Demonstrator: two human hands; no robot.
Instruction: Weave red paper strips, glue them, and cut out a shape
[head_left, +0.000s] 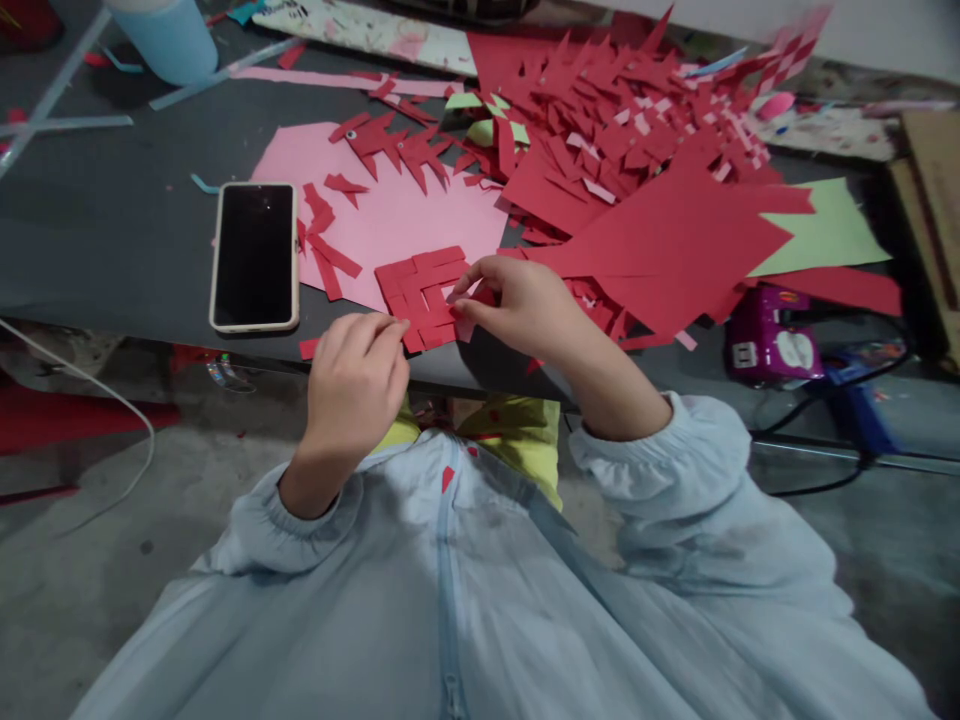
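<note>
A woven piece of red paper strips (411, 283) lies at the table's near edge, overlapping a pink paper sheet (450, 220). My left hand (356, 375) is closed, its fingertips gripping the weave's lower left edge; the thumb is mostly hidden. At the weave's right side, my right hand (525, 305) pinches a small paper strip between thumb and forefinger, with a pale pink bit showing beside the fingertips. Several loose red strips (334, 262) are left of the weave. Above them on the pink sheet lie red spiky cut-outs with googly eyes (367, 140).
A phone (255, 258) lies left of the pink sheet. Red paper (660, 250) and cut scraps (592, 110) pile up at the right, over green paper (832, 225). A purple box (772, 338) with a black cable stands at the right edge. A blue bottle (169, 45) stands back left.
</note>
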